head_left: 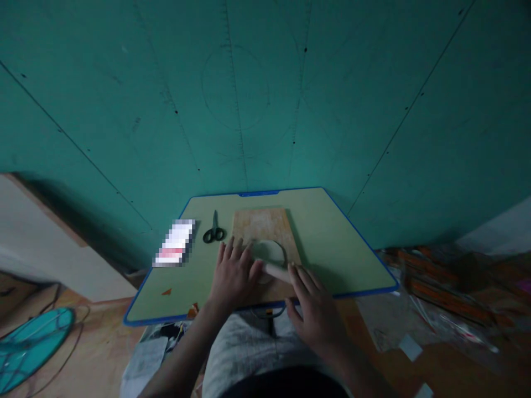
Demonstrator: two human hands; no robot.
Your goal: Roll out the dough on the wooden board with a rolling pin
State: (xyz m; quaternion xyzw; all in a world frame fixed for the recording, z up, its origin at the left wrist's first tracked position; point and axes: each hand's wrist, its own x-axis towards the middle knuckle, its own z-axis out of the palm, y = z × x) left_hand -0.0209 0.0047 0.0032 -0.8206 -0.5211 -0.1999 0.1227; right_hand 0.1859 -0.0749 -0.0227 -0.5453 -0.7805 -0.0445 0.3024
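A pale, smooth rolling pin (277, 271) lies crosswise over a round, flat pale sheet (269, 251), which looks like dough or clay. Under both is a wooden board (263, 221). My left hand (234, 271) is at the pin's left end, palm down with fingers stretched out and apart, the thumb near the pin. At the other end, my right hand (313, 304) rests its extended fingertips on the pin, thumb held away below. The pin's ends are partly hidden by my hands.
The board lies on a pale green folding table (336, 243) with a blue rim, against a green wall (249, 110). Black-handled scissors (214, 231) and a blurred-out phone-shaped object (175, 243) lie left. Orange scraps (166, 292) sit near the front edge. Clutter (443, 287) covers the floor at right.
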